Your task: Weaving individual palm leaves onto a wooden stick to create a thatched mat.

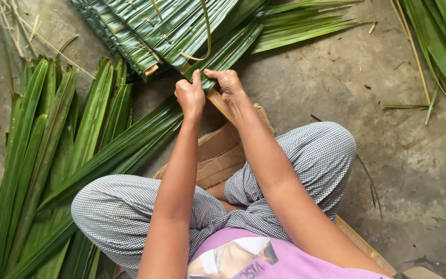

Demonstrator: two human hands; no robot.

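Person sits cross-legged on flattened brown cardboard [218, 155] laid on a grey concrete floor [414, 155], working a panel of folded green palm leaflets [166, 31] stitched side by side along a pale wooden batten [217, 99]. Left hand [190, 96] is fisted, fingers together and curled tight, thumb up against the near edge of the newest leaflet; what sits inside the fist can't be made out. Right hand [228, 82] has fingers together, pinching the fold of that same leaflet just beyond the fingertips, pressed onto the batten. Both hands nearly touch, at the panel's near-right end. Progress, judging by layout: a long run of overlapped leaflets already sits fixed, extending up and left away from the fingers, with thin pale strip ties [202, 36] visible across it. The batten runs on bare from under the right wrist toward the person's lap, so part of its length looks unfilled. Left of the left hand, well apart, lies a big stock of loose long green palm leaflets [52, 155], unused; more loose fronds [440, 46] lie far right of the right hand. Looks partly done, plenty of material left.
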